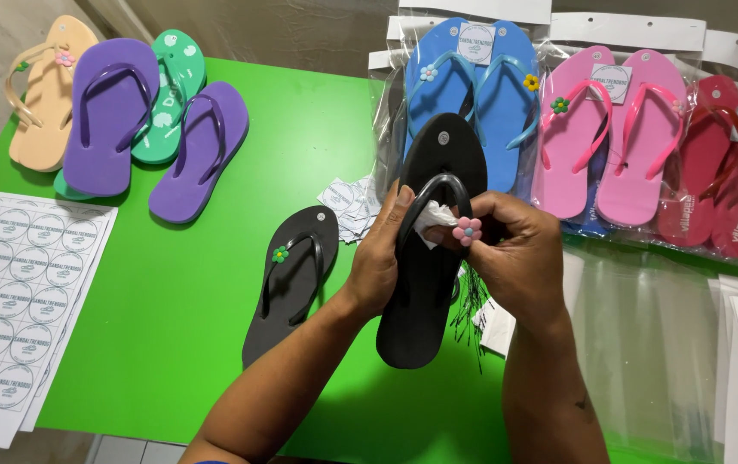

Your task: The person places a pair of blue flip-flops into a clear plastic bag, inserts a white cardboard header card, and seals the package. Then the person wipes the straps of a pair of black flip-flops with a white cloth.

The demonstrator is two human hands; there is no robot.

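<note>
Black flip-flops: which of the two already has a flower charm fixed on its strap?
The black flip-flop lying on the table, left of the hands: a green flower sits on its strap. The held black flip-flop has none fixed.

Far left: a peach sandal (46, 90), two purple sandals (109, 112), a green sandal (171, 94).
Left edge: sticker sheets (8, 309) of round labels.
Centre: a black sandal (291, 279) lying on the green table (180, 326), bearing a green flower.
Far right: bagged blue sandals (485, 82), pink sandals (609, 137), red sandals (734, 172).
Near right: clear plastic bags (644, 326).
</note>
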